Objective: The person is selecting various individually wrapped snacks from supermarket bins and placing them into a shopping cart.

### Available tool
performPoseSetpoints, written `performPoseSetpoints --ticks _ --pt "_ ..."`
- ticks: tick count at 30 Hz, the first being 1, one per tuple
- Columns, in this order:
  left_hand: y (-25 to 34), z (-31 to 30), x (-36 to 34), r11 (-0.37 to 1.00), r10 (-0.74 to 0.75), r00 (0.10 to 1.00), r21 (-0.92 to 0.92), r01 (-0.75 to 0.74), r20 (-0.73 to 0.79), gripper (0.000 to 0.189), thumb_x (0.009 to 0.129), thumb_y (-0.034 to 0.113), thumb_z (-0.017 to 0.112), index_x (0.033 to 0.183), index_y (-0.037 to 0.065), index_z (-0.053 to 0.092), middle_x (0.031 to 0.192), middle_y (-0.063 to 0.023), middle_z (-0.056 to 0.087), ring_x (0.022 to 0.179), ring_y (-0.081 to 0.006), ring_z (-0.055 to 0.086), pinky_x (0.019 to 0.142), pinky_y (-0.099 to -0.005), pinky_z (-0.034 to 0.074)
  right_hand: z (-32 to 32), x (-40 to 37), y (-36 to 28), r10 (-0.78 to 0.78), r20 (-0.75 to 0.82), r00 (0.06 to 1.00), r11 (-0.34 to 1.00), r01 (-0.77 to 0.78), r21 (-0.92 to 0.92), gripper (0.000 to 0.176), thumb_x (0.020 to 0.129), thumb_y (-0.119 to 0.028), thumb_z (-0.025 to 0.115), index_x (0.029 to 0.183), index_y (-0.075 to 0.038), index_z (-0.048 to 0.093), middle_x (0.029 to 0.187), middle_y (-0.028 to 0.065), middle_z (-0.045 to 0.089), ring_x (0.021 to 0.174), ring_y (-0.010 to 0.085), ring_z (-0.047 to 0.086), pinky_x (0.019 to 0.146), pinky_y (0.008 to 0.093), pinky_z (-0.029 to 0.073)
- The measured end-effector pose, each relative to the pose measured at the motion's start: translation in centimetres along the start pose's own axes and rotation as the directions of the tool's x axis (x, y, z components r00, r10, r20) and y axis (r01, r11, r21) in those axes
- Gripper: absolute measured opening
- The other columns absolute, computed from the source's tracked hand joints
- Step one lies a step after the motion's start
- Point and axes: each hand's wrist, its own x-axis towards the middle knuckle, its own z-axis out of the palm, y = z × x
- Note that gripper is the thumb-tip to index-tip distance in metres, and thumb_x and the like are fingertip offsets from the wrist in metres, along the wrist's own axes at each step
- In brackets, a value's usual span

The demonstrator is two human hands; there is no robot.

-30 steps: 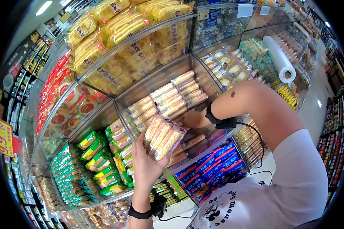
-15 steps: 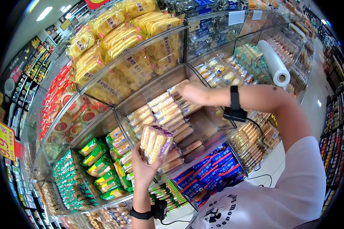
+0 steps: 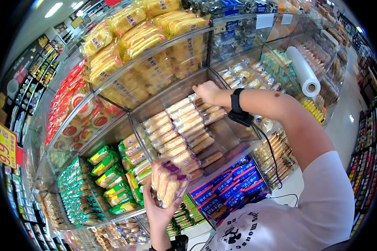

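In my left hand (image 3: 160, 211) I hold a bundle of wrapped snack sticks (image 3: 168, 184) with purple on the packaging, at the front edge of the clear bin. My right hand (image 3: 208, 92), its fingers curled, is at the back of the same bin (image 3: 236, 131), just above the end of the rows. Whether anything is in its fingers is hidden. Rows of pale, wrapped sticks (image 3: 188, 119) lie side by side in the bin below my hands.
Yellow packs (image 3: 134, 42) are piled behind a clear panel at the back left. Green packs (image 3: 109, 178) fill the left bin, and blue packs (image 3: 234, 188) lie in front. A plastic roll (image 3: 303, 72) sits at the right. Black cables (image 3: 273, 154) hang by my right wrist.
My right hand has moved up and slightly left, away from the sticks. The bundle in my left hand is lower and turned. The view has shifted slightly.
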Motion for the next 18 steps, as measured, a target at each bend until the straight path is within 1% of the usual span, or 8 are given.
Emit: performPoseSetpoints --ticks 3,4,6,9,11,12,14,18 --pt "-0.2 -1.1 -1.5 0.998 -0.027 0.998 -0.051 0.025 -0.053 0.077 0.048 0.008 0.069 0.114 0.000 0.029 0.103 -0.0124 0.040 0.094 -0.0193 0.043 0.081 -0.0296 0.036 -2.5 -0.7 -0.5 -0.032 -0.103 0.994 0.997 0.024 -0.077 0.019 0.064 -0.006 0.050 0.082 -0.001 0.050 0.075 0.0125 0.054 0.063 0.0227 0.057 0.048 0.0316 0.045" --pt "0.3 -1.0 -2.0 0.982 -0.088 0.993 -0.172 0.073 -0.080 0.077 0.049 0.006 0.067 0.114 0.000 0.028 0.103 -0.0125 0.040 0.095 -0.0195 0.043 0.082 -0.0297 0.036 -3.6 -1.2 -0.5 -0.067 -0.140 0.988 0.994 0.053 -0.100 0.021 0.062 -0.006 0.050 0.082 0.000 0.049 0.074 0.0123 0.052 0.060 0.0234 0.056 0.046 0.0318 0.044" --pt "-0.6 -1.9 -2.5 0.994 -0.068 0.994 -0.088 0.060 -0.089 0.076 0.049 0.005 0.067 0.114 0.000 0.028 0.104 -0.0125 0.040 0.096 -0.0197 0.043 0.083 -0.0298 0.036 -6.1 -2.4 -0.7 -0.139 -0.207 0.968 0.983 0.110 -0.148 0.024 0.059 -0.006 0.051 0.082 0.001 0.045 0.073 0.0120 0.048 0.055 0.0248 0.054 0.043 0.0321 0.042" --pt "-1.2 -2.3 -2.7 0.997 -0.053 0.994 -0.055 0.048 -0.091 0.076 0.050 0.006 0.067 0.114 -0.001 0.027 0.104 -0.0128 0.040 0.096 -0.0197 0.043 0.083 -0.0300 0.035 -10.2 -5.1 -2.0 -0.121 -0.236 0.964 0.991 0.103 -0.087 0.024 0.059 -0.007 0.052 0.080 0.001 0.045 0.071 0.0107 0.046 0.053 0.0241 0.053 0.043 0.0316 0.043" --pt "-1.1 -1.9 -2.3 0.997 -0.042 0.997 -0.068 0.037 -0.068 0.076 0.050 0.006 0.067 0.114 -0.001 0.027 0.104 -0.0128 0.040 0.096 -0.0197 0.043 0.083 -0.0300 0.035 -10.2 -6.5 -2.9 -0.273 -0.016 0.962 0.959 0.273 0.068 0.024 0.058 -0.010 0.054 0.078 0.000 0.047 0.077 0.0122 0.049 0.054 0.0259 0.053 0.046 0.0332 0.044" --pt "-1.0 -1.7 -2.1 0.997 -0.037 0.998 -0.072 0.033 -0.055 0.076 0.051 0.006 0.067 0.114 -0.001 0.027 0.104 -0.0128 0.040 0.096 -0.0198 0.043 0.083 -0.0300 0.035 -8.8 -7.0 -3.4 -0.377 0.103 0.921 0.915 0.353 0.194 0.025 0.057 -0.010 0.055 0.079 0.000 0.048 0.079 0.0129 0.050 0.055 0.0272 0.053 0.047 0.0345 0.044" --pt "-1.0 -1.3 -1.9 0.997 -0.037 0.999 -0.074 0.034 -0.035 0.075 0.051 0.007 0.068 0.114 -0.001 0.027 0.104 -0.0130 0.040 0.098 -0.0199 0.043 0.083 -0.0302 0.036 -6.2 -7.6 -5.0 -0.502 0.361 0.786 0.857 0.396 0.329 0.025 0.057 -0.011 0.055 0.079 -0.001 0.051 0.077 0.0137 0.054 0.060 0.0290 0.055 0.052 0.0371 0.045" --pt "-0.6 -0.9 -2.1 0.995 -0.059 0.998 -0.076 0.057 -0.015 0.076 0.050 0.009 0.068 0.114 0.000 0.028 0.105 -0.0130 0.039 0.095 -0.0195 0.044 0.081 -0.0304 0.037 0.0 -7.8 -7.3 -0.612 0.301 0.732 0.781 0.498 0.377 0.017 0.054 -0.012 0.059 0.067 -0.001 0.056 0.065 0.0150 0.055 0.062 0.0289 0.055 0.052 0.0370 0.045"
